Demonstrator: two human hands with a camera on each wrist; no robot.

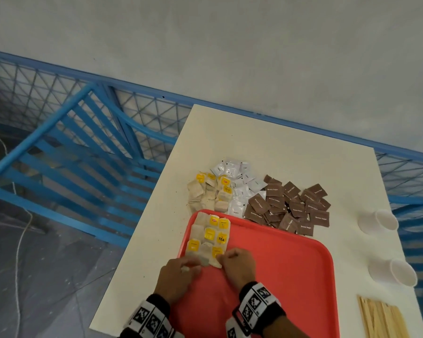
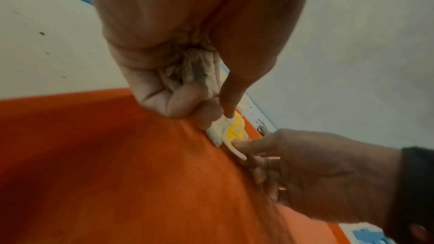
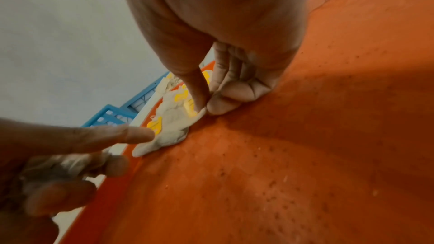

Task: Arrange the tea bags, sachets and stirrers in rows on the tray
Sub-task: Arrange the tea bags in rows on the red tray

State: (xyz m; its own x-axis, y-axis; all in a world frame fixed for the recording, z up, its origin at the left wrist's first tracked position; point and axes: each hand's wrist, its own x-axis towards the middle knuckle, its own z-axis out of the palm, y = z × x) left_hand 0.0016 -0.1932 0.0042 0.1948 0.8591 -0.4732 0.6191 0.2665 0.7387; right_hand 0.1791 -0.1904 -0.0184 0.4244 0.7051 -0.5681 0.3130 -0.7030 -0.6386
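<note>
Head view, two hands (image 1: 238,264) on red tray (image 1: 291,264), two cups (image 1: 386,222)

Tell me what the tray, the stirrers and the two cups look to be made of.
Tray: seemingly moulded plastic, red, with rounded corners, a raised rim and a finely pebbled surface in the wrist views.
Stirrers: likely wood, pale tan flat sticks with faint grain lines.
Cups: thin white walls, matte; paper or plastic, cannot tell.
</note>
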